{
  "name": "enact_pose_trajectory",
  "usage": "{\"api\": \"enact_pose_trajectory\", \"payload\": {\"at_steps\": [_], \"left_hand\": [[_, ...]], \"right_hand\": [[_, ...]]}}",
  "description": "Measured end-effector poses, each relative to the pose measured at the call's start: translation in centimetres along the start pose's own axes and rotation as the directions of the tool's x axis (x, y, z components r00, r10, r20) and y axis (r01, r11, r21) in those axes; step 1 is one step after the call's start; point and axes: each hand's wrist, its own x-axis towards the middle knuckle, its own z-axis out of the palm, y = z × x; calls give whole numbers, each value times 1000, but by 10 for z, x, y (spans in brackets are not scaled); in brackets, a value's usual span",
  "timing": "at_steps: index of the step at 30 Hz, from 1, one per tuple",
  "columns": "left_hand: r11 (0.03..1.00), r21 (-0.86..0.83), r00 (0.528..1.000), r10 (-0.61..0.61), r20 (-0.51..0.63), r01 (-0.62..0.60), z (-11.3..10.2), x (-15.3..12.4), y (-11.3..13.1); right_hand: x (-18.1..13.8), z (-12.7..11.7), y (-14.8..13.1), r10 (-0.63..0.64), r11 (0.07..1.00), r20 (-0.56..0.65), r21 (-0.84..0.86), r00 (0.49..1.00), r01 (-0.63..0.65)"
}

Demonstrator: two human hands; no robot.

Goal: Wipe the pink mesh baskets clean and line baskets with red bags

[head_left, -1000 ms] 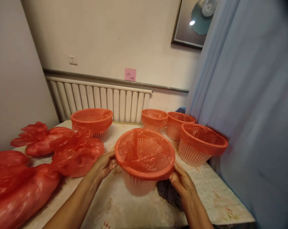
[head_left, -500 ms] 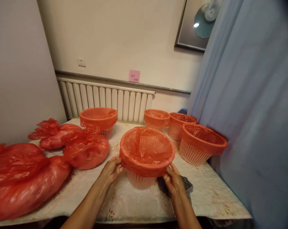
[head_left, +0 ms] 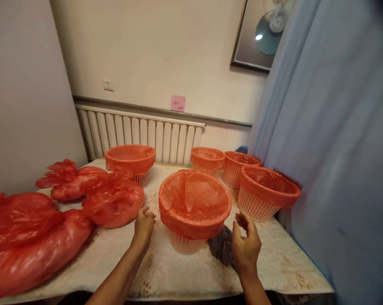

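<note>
A bag-lined perforated plastic basket (head_left: pixel 194 209) stands upright on a floral tablecloth (head_left: pixel 172 277), flanked by a person's left hand (head_left: pixel 143 226), loosely curled just off its 8 o'clock side, and right hand (head_left: pixel 247 243), spread at 4 o'clock near a dark crumpled bundle (head_left: pixel 221 246). Bulging red plastic bags (head_left: pixel 115 207) lie toward 9 o'clock, with four more baskets (head_left: pixel 257 206) ranged from 10 to 3 o'clock

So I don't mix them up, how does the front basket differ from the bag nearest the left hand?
The basket stands upright, mouth open; the bag slumps, its top bunched. The basket has mesh sides below its liner; the bag is crinkled film, bulging. Both rest on the table and show red plastic.
</note>
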Motion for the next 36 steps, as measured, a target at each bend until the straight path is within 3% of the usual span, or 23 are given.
{"api": "enact_pose_trajectory", "payload": {"at_steps": [1,3,5,7,9,11,14,24,36], "left_hand": [[993,51,993,110,-40,-108,0,-6,5],[946,120,952,307,-22,-302,1,-21,15],[844,191,865,495,81,-501,5,-39,22],[497,315,585,739,335,-809,10,-57,24],[166,341,336,775,536,-925,15,-69,23],[-3,340,227,736,637,-941,19,-75,19],[-84,341,190,696,693,-936,26,-74,13],[-57,389,197,790,581,-920,38,-66,-4],[-67,371,155,828,538,-926,30,-77,-15]], "right_hand": [[1,-3,-10,-172,984,43,-36,984,174],[2,-4,-25,-441,890,182,-43,879,455],[2,-1,-31,-563,800,319,-20,762,599],[1,5,-31,-588,762,398,-21,705,648],[1,10,-31,-581,755,426,-35,693,655],[0,13,-31,-571,757,445,-41,690,652],[-2,15,-33,-555,761,470,-47,686,647],[-11,22,-21,-568,761,424,-57,706,646],[-23,16,-17,-631,728,356,-32,689,684]]}}
